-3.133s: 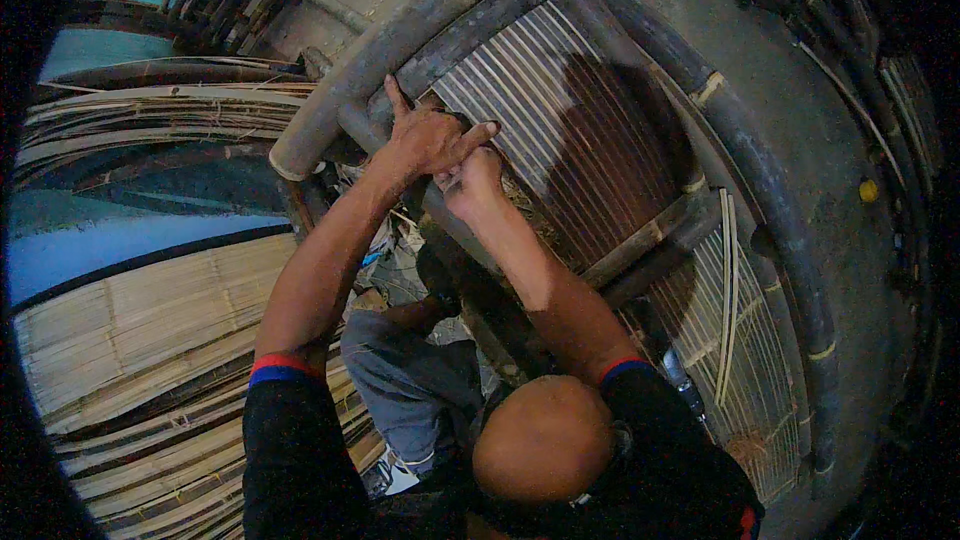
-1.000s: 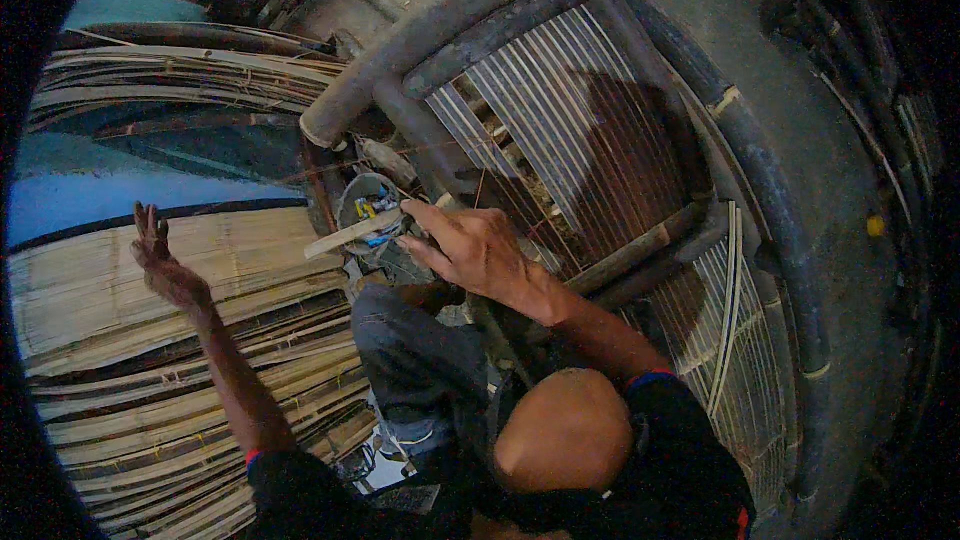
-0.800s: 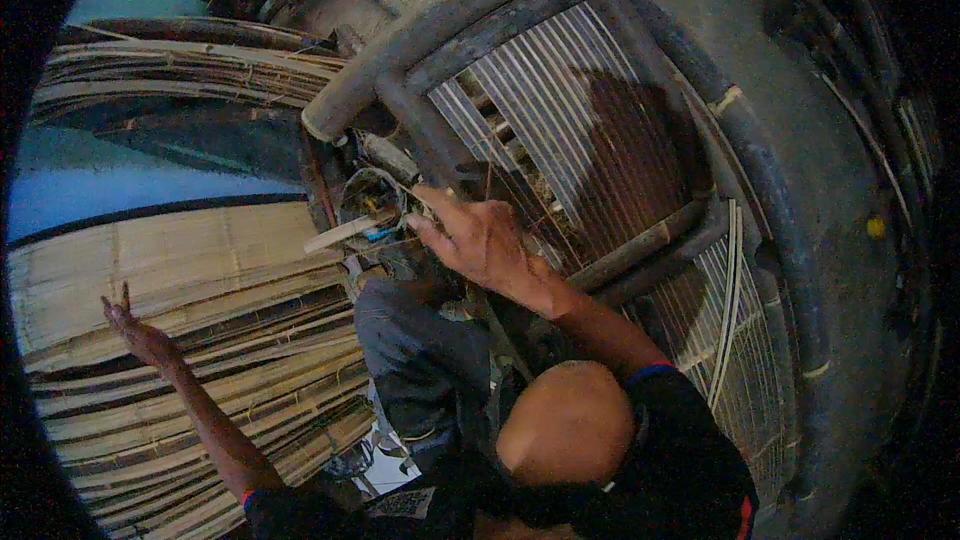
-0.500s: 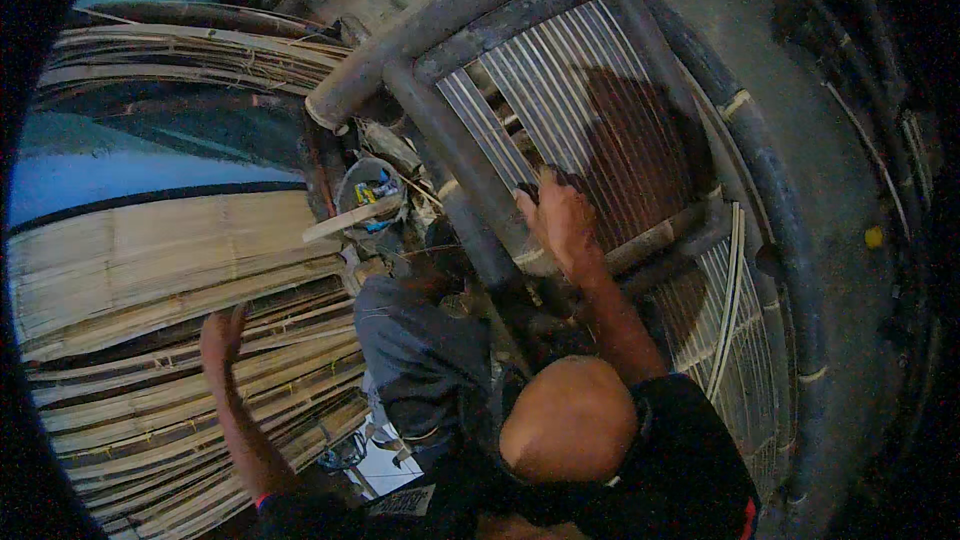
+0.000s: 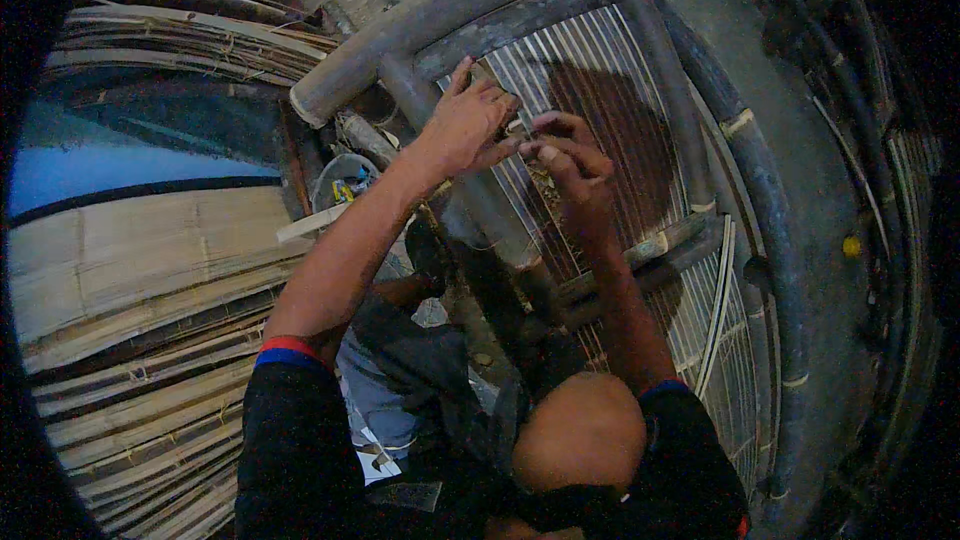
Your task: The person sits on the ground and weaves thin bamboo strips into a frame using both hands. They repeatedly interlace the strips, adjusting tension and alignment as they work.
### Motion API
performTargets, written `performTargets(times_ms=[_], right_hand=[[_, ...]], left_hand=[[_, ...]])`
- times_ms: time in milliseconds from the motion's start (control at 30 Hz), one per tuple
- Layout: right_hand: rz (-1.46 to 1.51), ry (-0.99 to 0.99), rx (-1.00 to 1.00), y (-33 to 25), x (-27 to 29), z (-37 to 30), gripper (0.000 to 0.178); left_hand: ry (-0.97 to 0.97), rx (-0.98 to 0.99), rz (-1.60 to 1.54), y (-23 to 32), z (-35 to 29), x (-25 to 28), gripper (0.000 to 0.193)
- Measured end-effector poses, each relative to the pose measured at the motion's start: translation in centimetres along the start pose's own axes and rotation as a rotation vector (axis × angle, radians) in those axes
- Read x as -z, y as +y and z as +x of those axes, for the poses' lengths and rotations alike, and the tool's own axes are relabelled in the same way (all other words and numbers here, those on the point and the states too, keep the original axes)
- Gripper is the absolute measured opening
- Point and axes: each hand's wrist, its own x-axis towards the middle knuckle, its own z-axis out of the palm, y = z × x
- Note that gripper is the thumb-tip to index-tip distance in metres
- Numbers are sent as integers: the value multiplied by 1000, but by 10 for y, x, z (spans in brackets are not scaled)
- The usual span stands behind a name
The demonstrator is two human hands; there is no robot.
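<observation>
Over the slatted panel (image 5: 600, 50) of a bamboo furniture frame, my two hands meet with their fingertips almost touching. My left hand (image 5: 470, 125) lies across the panel's left side, one finger stretched toward the far edge. Its thumb and forefinger close around a small pale piece whose kind I cannot make out. My right hand (image 5: 575, 155) is pinched just beside it, fingers bent together; what they hold is hidden. Both hands cover part of the gap between the slats. A thick bamboo pole (image 5: 420, 25) forms the frame's far edge. A dark shadow falls over the panel's right half.
Split bamboo sheets and strips (image 5: 150, 280) are stacked at the left, with more bundled strips (image 5: 190, 45) behind. A bucket (image 5: 325, 180) with small colourful items stands beside the frame. Loose pale strips (image 5: 717, 310) lie over the nearer slatted section. A curved bamboo pole (image 5: 775, 230) borders the right.
My left hand has swung from above the bamboo stack at the left onto the panel. My right hand has moved slightly farther up, and its fingers now meet the left's.
</observation>
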Motion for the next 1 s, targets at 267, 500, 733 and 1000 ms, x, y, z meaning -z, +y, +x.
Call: performTargets(times_ms=[267, 500, 733, 1000], right_hand=[[667, 156, -152, 15, -22, 32, 24], [454, 110, -313, 25, -16, 27, 24], [5, 85, -321, -6, -37, 24, 27], [173, 164, -285, -6, -21, 14, 24]], left_hand=[[110, -93, 37, -8, -3, -15, 50], [91, -106, 108, -2, 0, -7, 37], [40, -32, -721, 17, -14, -7, 24], [82, -159, -514, 8, -14, -2, 28]])
